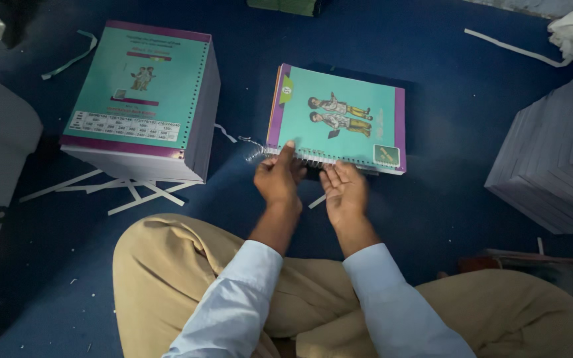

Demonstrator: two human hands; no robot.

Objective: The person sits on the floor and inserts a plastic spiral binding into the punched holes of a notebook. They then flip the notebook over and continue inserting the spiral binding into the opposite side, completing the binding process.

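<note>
We're feeding the wire spiral along the teal notebook; left hand pinching the binding edge; right hand loosely spread beside it; we're keeping the holes aligned.

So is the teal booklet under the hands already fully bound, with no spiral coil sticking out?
No: the spiral coil sticks out past the left end of the teal booklet, where the left hand presses its edge.

A teal notebook with purple edge bands and a picture of two children lies flat on the blue floor — just beyond the fingertips. Its wire spiral binding runs along the near edge, directly under the fingers — a loose coil end trails off past the thumb side.
</note>
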